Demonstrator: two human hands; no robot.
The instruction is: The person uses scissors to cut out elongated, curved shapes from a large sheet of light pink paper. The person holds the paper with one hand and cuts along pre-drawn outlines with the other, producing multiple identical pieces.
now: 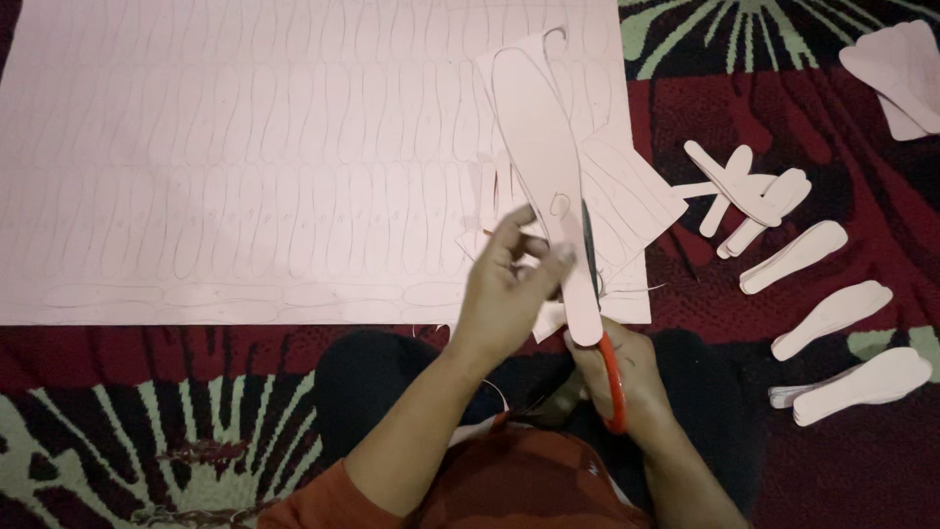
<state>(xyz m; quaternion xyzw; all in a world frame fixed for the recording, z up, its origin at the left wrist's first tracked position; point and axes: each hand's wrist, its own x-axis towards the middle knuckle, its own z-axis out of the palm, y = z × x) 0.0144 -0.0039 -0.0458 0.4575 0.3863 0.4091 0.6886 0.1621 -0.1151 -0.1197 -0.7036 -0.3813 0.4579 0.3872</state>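
My left hand (504,289) pinches a long pale pink insole-shaped piece (539,147) by its narrow lower part and holds it up over the sheet. My right hand (622,377) grips red-handled scissors (612,377), whose dark blades (588,240) run up along the right edge of that piece. Both hands sit just below the lower right corner of a large pale pink sheet (245,157) marked with rows of drawn insole outlines. Loose offcuts (627,196) lie beneath the held piece.
Cut pink insole shapes lie in small stacks on the right (832,318), (862,382), (749,191), with more at the top right (901,69). A dark red, green and white patterned rug (147,431) covers the floor. My dark-clad knees (367,382) are near the bottom.
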